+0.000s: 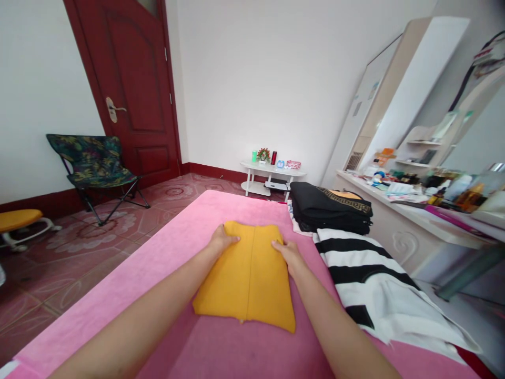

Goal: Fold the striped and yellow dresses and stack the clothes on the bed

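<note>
A folded yellow garment [248,279] lies flat on the pink bed cover [165,268], with a seam line running down its middle. My left hand [222,239] grips its far left corner, thumb on top and the fingers hidden beneath. At the far right corner, my right hand [289,252] holds the cloth the same way. To the right lies a black-and-white striped garment [355,263], partly spread. Behind that sits a stack of folded black clothes [327,210].
A dressing table [394,210] crowded with bottles stands along the right side. Beyond the bed is a small white table [272,169] holding little items. A camouflage folding chair [92,160] and a yellow-topped stool [19,218] stand at left, near a red door [134,79].
</note>
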Demonstrator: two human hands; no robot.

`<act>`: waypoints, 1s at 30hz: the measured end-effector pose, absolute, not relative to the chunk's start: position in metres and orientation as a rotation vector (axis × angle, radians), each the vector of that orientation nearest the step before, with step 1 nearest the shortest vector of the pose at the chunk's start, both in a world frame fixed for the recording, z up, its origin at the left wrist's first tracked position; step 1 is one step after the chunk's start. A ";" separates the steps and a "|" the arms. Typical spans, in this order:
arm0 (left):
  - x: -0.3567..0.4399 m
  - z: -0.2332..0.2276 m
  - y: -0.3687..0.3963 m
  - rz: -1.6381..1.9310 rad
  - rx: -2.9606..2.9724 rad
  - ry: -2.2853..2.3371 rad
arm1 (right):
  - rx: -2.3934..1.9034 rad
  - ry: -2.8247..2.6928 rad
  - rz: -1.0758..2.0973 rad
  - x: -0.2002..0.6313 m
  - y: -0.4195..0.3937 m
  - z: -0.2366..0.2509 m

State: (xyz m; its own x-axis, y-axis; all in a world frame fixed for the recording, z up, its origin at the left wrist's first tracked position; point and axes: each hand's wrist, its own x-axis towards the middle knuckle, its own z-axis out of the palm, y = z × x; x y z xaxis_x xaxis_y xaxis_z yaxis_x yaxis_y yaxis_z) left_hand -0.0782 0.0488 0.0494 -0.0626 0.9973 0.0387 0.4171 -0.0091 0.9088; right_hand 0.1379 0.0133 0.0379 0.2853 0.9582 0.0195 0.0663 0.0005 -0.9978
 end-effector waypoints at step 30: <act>-0.042 0.093 -0.039 0.794 2.606 1.171 | -1.481 -1.899 0.130 0.154 -0.062 0.087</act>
